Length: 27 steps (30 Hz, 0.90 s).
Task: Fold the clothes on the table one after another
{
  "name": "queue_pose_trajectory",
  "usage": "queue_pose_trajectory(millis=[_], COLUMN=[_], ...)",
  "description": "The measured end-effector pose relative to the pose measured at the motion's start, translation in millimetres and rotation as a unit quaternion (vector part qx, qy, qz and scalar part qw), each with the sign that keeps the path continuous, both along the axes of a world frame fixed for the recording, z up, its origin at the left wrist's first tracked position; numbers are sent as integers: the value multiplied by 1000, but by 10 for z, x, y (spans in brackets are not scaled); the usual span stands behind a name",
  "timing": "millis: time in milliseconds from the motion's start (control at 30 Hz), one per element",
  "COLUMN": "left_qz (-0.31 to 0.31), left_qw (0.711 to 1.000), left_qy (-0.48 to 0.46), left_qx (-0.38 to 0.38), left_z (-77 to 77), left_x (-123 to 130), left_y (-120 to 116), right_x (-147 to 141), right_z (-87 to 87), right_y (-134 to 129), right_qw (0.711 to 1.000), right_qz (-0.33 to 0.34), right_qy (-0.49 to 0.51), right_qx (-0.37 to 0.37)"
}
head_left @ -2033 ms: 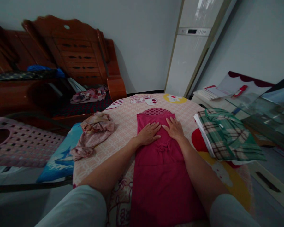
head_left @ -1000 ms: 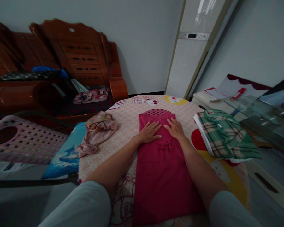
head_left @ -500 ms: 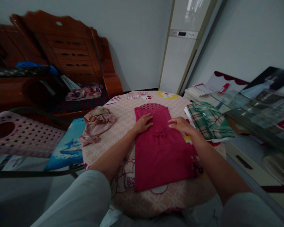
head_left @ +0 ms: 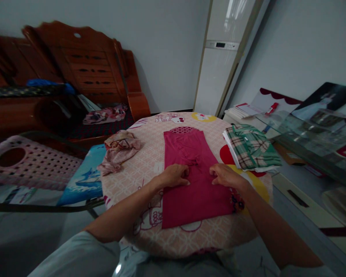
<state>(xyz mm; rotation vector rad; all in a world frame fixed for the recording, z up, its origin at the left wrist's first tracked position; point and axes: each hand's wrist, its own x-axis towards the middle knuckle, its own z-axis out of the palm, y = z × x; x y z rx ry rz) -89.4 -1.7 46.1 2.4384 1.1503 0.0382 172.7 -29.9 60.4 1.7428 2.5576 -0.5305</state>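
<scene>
A folded magenta garment (head_left: 196,204) lies flat on the round table in front of me, with a small gathered bunch near its middle and a dark floral print at its right edge. My left hand (head_left: 174,176) rests on its left side, fingers curled against the cloth. Opposite, my right hand (head_left: 226,177) has its fingers curled on the garment's right edge, below the gathers. Both thumbs point inward, and fabric lies between the two hands. How much cloth each hand pinches is partly hidden.
A patterned cloth (head_left: 123,202) covers the table. At left lies a crumpled beige-pink garment (head_left: 122,148); at right, a folded green plaid shirt (head_left: 252,148) on white cloth. Around stand a woven chair (head_left: 37,165), a wooden bench (head_left: 89,73) and a glass shelf (head_left: 302,140). A blue cushion (head_left: 86,179) is at left.
Both hands have moved toward me along the magenta garment, from near its upper part to below the gathers. Their fingers have gone from stretched out to curled.
</scene>
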Motion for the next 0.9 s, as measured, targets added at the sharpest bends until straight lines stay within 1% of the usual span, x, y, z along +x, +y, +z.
queue_pose_trajectory(millis=[133, 233, 400, 467, 567, 633, 767, 833, 900], left_qz=[4, 7, 21, 22, 12, 5, 3, 9, 2], left_qw=[999, 999, 1000, 999, 999, 999, 999, 1000, 1000], left_qy=[45, 35, 17, 20, 12, -5, -28, -11, 12], left_qx=[6, 1, 3, 14, 31, 38, 27, 15, 8], left_z=[13, 28, 9, -14, -33, -28, 11, 27, 36], left_x=[11, 32, 75, 90, 94, 81, 40, 24, 16], left_y=[-26, -50, -58, -61, -89, -116, -132, -114, -93], right_x=[-73, -90, -142, -157, -122, -60, 58, 73, 58], right_z=[70, 102, 149, 156, 133, 87, -32, -57, -41], right_y=[-23, -16, 23, 10, -55, -105, -140, -119, -88], right_qw=[999, 1000, 998, 998, 999, 999, 999, 999, 999], right_qz=[2, -3, -4, 10, 28, 30, 9, -7, -4], right_qy=[-32, -22, -33, -35, -29, -13, 33, 37, 39], right_qx=[-8, -14, -52, -41, -3, 9, 5, 3, -5])
